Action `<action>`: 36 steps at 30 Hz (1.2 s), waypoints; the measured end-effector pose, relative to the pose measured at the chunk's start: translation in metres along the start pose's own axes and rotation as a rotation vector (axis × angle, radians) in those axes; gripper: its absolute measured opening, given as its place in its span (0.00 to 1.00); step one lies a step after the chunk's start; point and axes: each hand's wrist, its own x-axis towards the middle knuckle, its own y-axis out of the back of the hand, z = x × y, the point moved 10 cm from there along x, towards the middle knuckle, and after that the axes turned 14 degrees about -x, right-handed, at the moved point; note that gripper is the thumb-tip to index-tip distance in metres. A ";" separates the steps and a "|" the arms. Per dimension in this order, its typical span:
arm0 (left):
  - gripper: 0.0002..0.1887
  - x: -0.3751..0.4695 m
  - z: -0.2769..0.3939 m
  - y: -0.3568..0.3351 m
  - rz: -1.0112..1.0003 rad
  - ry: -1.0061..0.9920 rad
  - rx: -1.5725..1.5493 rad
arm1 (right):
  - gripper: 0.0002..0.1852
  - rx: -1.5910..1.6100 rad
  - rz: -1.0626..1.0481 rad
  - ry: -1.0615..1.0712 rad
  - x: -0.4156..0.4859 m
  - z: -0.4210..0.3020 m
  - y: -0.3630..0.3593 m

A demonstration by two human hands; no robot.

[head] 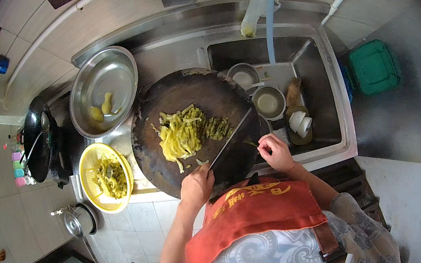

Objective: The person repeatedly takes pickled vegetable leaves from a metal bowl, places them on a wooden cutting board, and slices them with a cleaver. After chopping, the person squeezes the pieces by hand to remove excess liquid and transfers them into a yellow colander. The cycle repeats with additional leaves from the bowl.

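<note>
My left hand grips the handle of a knife, whose blade shows almost edge-on and slants up to the right over a round, dark wooden chopping block. To the left of the blade lies a heap of yellow-green pickled leafy vegetable, in long strips. Its right end is a darker, finely cut pile. At the block's right edge, my right hand pinches a small green shred between thumb and fingers. A few small scraps lie near the knife handle.
Left of the block are a steel basin with vegetable pieces in water and a yellow strainer basket of cut vegetable. On the right, a sink holds metal bowls and white cups. A blue hose hangs over it.
</note>
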 end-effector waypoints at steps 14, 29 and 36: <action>0.07 -0.033 -0.023 0.014 0.121 0.107 -0.077 | 0.08 -0.198 -0.129 0.024 0.011 -0.016 -0.011; 0.15 -0.055 0.013 0.070 0.462 0.045 0.196 | 0.35 -0.373 -0.282 0.777 0.052 -0.205 -0.041; 0.12 -0.074 0.019 0.077 0.390 0.006 0.438 | 0.48 -0.546 -0.467 0.687 0.067 -0.185 -0.088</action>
